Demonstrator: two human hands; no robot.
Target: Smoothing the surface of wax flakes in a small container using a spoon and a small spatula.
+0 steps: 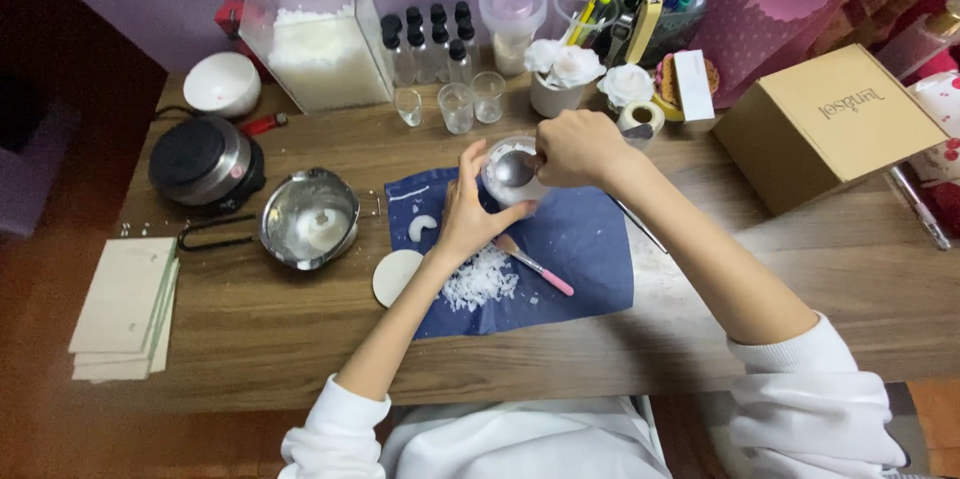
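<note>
My left hand (pixel 468 207) cups the side of a small round white container (pixel 508 187) held over a dark blue cloth (pixel 580 249). My right hand (pixel 578 149) grips a metal spoon (pixel 514 168), its bowl set in the mouth of the container. White wax flakes (pixel 480 284) lie piled on the cloth below my left hand. Beside them rests a pink-handled brush (pixel 535 264). A curved white wax piece (pixel 422 227) sits at the cloth's left edge.
A metal pot (pixel 308 219) with white wax stands left of the cloth, near a black hot plate (pixel 200 161). A clear box of flakes (pixel 318 49), small bottles, three glasses (pixel 456 104), a cardboard box (pixel 828 124) and stacked cards (pixel 122 309) ring the wooden table.
</note>
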